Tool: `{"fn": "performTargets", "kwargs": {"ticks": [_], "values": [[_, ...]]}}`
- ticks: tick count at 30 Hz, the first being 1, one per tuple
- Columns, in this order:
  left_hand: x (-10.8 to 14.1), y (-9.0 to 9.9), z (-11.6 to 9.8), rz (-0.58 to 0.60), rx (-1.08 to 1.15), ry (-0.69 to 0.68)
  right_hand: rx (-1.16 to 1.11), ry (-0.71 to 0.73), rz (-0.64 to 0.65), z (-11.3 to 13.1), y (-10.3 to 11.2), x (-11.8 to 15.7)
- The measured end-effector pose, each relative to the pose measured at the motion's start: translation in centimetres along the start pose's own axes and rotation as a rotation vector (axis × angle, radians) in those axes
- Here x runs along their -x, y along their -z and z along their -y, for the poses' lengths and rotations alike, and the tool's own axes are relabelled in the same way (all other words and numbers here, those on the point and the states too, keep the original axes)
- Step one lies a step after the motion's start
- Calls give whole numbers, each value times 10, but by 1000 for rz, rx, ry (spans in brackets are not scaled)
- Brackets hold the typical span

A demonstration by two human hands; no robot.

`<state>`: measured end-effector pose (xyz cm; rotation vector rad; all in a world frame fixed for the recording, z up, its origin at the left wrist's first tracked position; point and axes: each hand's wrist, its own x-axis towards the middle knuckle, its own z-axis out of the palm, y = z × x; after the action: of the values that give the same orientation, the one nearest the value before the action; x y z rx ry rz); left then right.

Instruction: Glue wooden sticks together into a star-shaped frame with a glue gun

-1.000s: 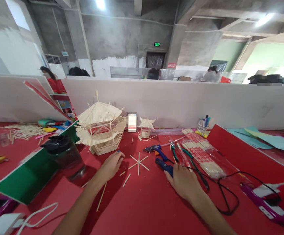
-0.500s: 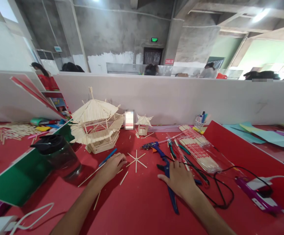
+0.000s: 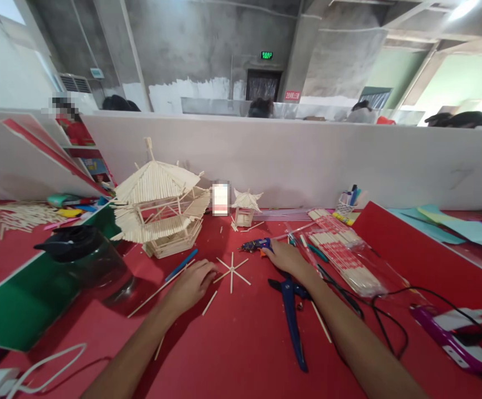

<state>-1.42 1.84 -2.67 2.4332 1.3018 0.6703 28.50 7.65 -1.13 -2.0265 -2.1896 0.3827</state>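
Head view: right hand [image 3: 287,259] over handle of glue gun [image 3: 260,244], right of six-armed stick star [image 3: 232,270] on desk [image 3: 241,349]; grip closure cannot be told. Left hand [image 3: 193,281] beside star, fingers loosely bent; pinch unclear.

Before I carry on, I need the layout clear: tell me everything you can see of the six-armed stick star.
The six-armed stick star shows thin, straight, pale sticks, wooden by their look, spreading like spokes from one centre; how they join there is too small to tell. It lies flat on the red tabletop, between the left hand and the right hand. The left hand is close beside it; whether they touch is unclear.
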Motion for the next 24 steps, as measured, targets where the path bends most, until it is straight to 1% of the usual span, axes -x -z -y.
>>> {"fn": "performTargets", "kwargs": {"ticks": [2, 5, 9, 12, 13, 14, 16, 17, 19, 21, 24], "values": [[0, -1, -1, -16, 26, 11, -82, -1, -12, -5, -2, -2], [-1, -4, -4, -35, 81, 21, -252, 29, -36, -11, 1, -1], [-5, -9, -10, -44, 88, 35, -518, 129, -53, -18, 7, 0], [-9, -12, -12, -17, 78, 46, -784, 238, -135, -22, 12, 5], [-11, -13, -12, -5, 80, 54, -845, 260, -144, -23, 14, 7], [-13, -13, -11, 9, 85, 66, -866, 260, -127, -23, 15, 11], [-16, -14, -9, 30, 98, 100, -881, 222, 19, -21, 16, 17], [-18, -14, -8, 35, 106, 116, -924, 201, 75, -21, 15, 20], [-21, -15, -6, 41, 129, 136, -989, 158, 148, -20, 13, 24], [-22, -15, -6, 47, 156, 145, -1003, 120, 160, -19, 10, 25], [-21, -15, -6, 50, 194, 156, -965, 109, 92, -17, 10, 27]]}}
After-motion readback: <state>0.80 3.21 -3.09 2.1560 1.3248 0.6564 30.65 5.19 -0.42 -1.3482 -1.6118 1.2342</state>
